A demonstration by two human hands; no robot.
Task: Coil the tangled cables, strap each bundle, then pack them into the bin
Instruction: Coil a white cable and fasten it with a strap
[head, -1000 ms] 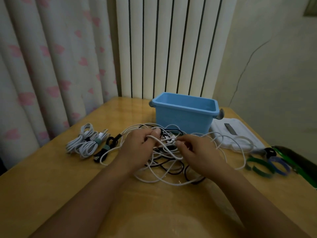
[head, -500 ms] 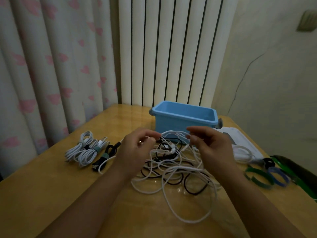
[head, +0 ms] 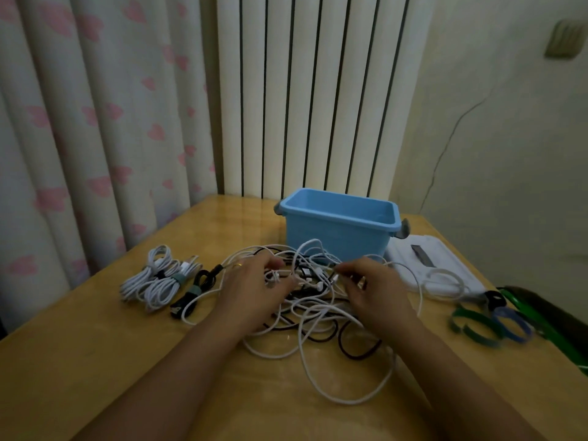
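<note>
A tangle of white and black cables (head: 318, 316) lies on the wooden table (head: 95, 361) in front of the blue bin (head: 339, 227). My left hand (head: 251, 291) lies on the left side of the tangle, fingers curled round white strands. My right hand (head: 372, 289) is over the right side and pinches a thin cable near a connector. Two strapped white coils (head: 156, 280) and a strapped black coil (head: 194, 292) lie at the left. Green and blue straps (head: 486, 323) lie at the right.
A white flat box (head: 432, 265) sits to the right of the bin, with a white cable loop lying over it. A green-edged dark object (head: 560, 319) lies at the table's right edge. Curtains and a radiator stand behind the table.
Both hands have come down from lifting cable strands above the pile and now work low in the tangle. A long white loop lies further toward the table's front.
</note>
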